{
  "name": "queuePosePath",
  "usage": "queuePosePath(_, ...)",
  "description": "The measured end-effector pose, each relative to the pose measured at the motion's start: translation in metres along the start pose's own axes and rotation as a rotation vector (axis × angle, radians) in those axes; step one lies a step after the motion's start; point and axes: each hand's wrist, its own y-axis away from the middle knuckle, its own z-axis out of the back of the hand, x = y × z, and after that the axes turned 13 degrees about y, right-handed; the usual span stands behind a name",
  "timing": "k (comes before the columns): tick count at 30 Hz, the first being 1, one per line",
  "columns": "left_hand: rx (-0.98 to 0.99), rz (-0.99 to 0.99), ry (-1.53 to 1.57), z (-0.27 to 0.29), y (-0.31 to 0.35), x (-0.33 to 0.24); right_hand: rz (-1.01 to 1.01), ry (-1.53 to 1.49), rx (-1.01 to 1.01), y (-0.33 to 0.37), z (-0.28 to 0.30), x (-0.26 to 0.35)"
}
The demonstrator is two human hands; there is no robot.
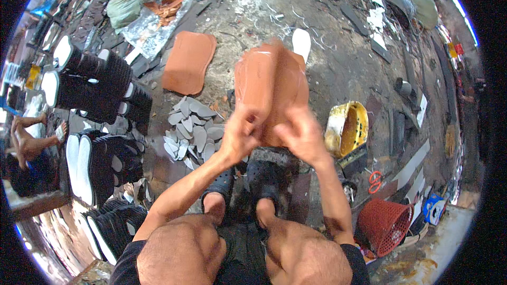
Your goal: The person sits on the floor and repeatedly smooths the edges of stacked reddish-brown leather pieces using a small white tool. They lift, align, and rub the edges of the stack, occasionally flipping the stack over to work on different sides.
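In front of my knees, my left hand point(242, 133) is closed on the near end of a brown sheet piece point(256, 76) with rounded corners. A second brown layer point(291, 82) shows beside and partly behind it, its far edge blurred. My right hand point(302, 136) is at the near right edge of that layer. Motion smears its fingers, and I cannot tell whether they grip. Below the brown pieces, a dark block point(272, 155) shows near my shoes. More brown pieces point(189, 63) lie stacked on the floor to the left, beyond a heap of grey teardrop-shaped pieces point(195, 129).
On the right are a yellow container point(356, 126) with brown residue, orange-handled scissors point(374, 181) and a red basket point(383, 224). Black-and-white soles point(100, 163) are stacked at left, near another person's legs point(37, 140). Farther off lie a white sole-shaped piece point(301, 42) and a plastic bag point(158, 31).
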Motion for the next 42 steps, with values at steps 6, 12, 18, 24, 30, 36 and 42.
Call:
queuePosePath(6,-0.146,-0.141,0.032,0.083,-0.033,-0.085,0.248,0.266,-0.243,0.018,0.108,0.065)
queuePosePath(12,0.154,0.024,-0.996,0.149,-0.006,0.099,-0.298,-0.560,-0.415,-0.020,0.010,0.002)
queuePosePath(18,0.247,-0.095,-1.010,0.173,0.014,0.115,-0.244,-0.026,-0.689,-0.002,-0.022,0.004)
queuePosePath(24,0.021,0.287,-0.315,0.128,0.023,0.028,0.271,0.321,-0.244,0.010,-0.017,-0.012)
queuePosePath(30,0.005,0.618,0.422,0.090,0.025,-0.028,0.490,0.705,-0.260,0.011,-0.034,-0.037)
queuePosePath(36,0.037,0.504,0.782,0.048,0.006,-0.039,0.582,0.753,-0.191,-0.009,-0.015,-0.038)
queuePosePath(42,0.259,0.531,0.028,-0.007,-0.015,-0.017,0.090,0.174,-0.617,-0.025,0.043,0.013)
